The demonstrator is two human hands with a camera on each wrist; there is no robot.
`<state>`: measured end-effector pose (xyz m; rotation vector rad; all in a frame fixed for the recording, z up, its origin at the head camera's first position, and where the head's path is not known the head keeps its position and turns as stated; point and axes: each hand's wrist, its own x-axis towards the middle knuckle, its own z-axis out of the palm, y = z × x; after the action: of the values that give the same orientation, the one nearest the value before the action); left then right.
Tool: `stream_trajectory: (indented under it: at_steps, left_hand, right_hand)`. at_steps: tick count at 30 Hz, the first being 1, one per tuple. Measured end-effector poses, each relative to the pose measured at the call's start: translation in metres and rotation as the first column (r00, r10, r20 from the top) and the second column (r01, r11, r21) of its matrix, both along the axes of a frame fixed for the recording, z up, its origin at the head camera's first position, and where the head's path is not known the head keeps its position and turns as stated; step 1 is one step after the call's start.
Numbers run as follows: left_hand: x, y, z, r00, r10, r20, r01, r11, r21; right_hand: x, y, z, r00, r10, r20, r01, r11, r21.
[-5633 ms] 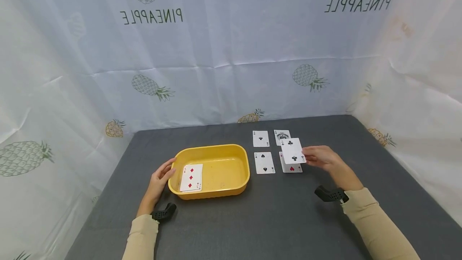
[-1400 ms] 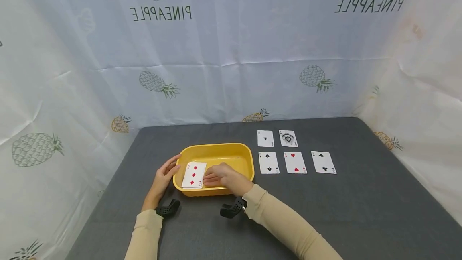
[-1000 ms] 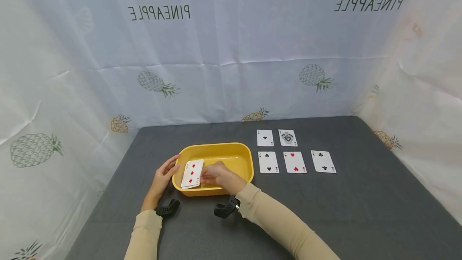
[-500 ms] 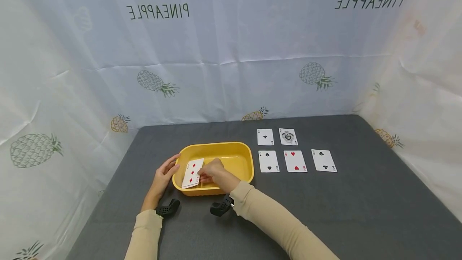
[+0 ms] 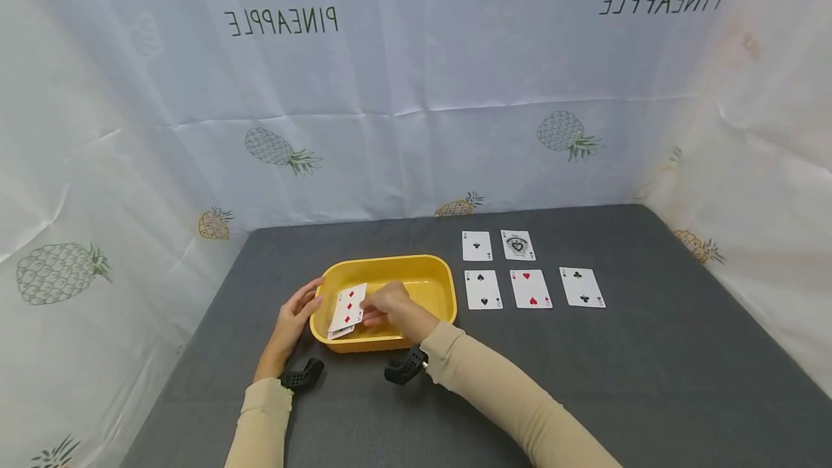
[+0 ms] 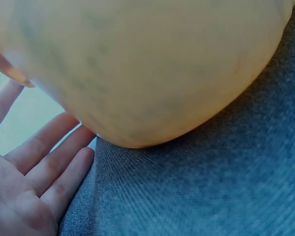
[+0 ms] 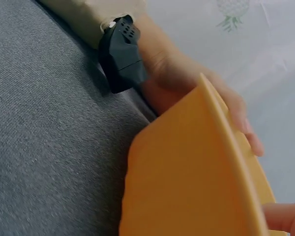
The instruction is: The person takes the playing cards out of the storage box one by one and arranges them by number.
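In the head view a yellow plastic tray (image 5: 425,298) stands on the dark cloth. My left hand (image 5: 294,315) rests at the tray's left end; the left wrist view shows its fingers (image 6: 54,167) extended against the outer wall. Inside the tray, my right hand (image 5: 393,307) pinches the right edge of a three of diamonds playing card (image 5: 347,307). That card is raised and tilted, and a second playing card (image 5: 341,332) shows beneath its lower end. Only a bit of the right hand's fingers (image 7: 285,216) appears past the rim in the right wrist view.
Right of the tray lie the ace of clubs (image 5: 477,246) and an ornate ace (image 5: 518,245) in a back row. In front of them are the two of spades (image 5: 483,289), two of hearts (image 5: 531,289) and two of clubs (image 5: 582,287). A white pineapple-print curtain (image 5: 403,78) surrounds the table.
The right hand laid the two of clubs at the row's right end, moved left into the tray and took the three of diamonds, which now separates from the card below. The left hand stays.
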<state>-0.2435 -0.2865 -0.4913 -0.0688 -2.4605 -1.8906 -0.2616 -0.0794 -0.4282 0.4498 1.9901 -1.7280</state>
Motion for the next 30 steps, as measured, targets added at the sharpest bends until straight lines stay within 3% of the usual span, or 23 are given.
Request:
stream_trajectory:
  at_steps: [6, 15, 24, 30]
  left_hand:
    - [0.0, -0.001, -0.001, 1.0, -0.003, -0.018, 0.003, 1.0, 0.005]
    - [0.0, -0.001, -0.002, 0.999, -0.01, -0.042, 0.012, 0.999, 0.035]
    - [-0.001, 0.002, -0.001, 1.0, 0.008, 0.004, -0.008, 1.0, 0.0]
    - [-0.001, 0.002, -0.001, 1.0, 0.016, 0.004, -0.016, 1.0, -0.008]
  right_hand:
    - [-0.003, 0.003, 0.003, 0.999, 0.048, -0.005, -0.048, 0.996, 0.074]
    - [-0.008, 0.01, 0.0, 0.997, 0.076, -0.002, -0.076, 0.993, 0.093]
    - [-0.011, 0.023, -0.001, 0.992, 0.125, 0.011, -0.125, 0.991, -0.038]
    - [-0.006, 0.036, 0.007, 0.986, 0.161, -0.044, -0.165, 0.981, -0.106]
